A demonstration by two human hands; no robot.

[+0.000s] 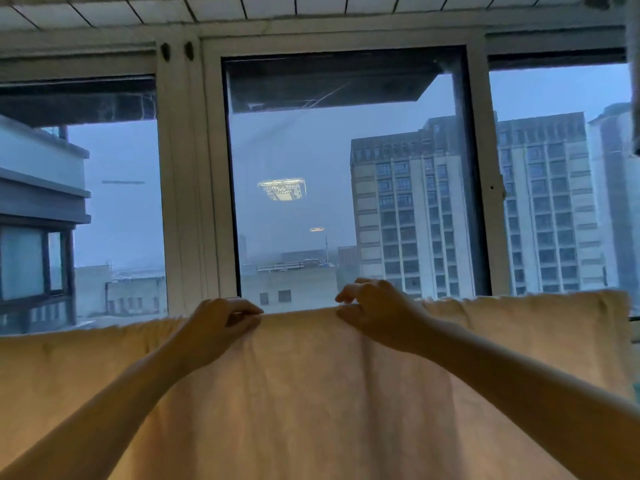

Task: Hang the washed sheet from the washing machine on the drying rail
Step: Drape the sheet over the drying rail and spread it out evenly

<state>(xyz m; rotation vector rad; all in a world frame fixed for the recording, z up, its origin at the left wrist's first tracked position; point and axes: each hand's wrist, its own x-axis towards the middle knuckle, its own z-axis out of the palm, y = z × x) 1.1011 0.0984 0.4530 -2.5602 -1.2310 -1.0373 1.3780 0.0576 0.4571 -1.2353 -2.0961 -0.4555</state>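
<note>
Sheet (311, 393) hangs, top fold running left-right.

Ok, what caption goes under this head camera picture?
Left hand and right hand hold the top edge of the yellow sheet, draped before the window.

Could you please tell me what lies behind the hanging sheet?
Above the sheet, the window frame and tower blocks show behind it. The drying rail beneath its fold and everything lower are covered by the cloth.

Cream sheet (311, 393) draped before window (346, 168), left hand (221, 323) and right hand (374, 310) pinching its top edge; tower blocks (467, 209) beyond
</note>
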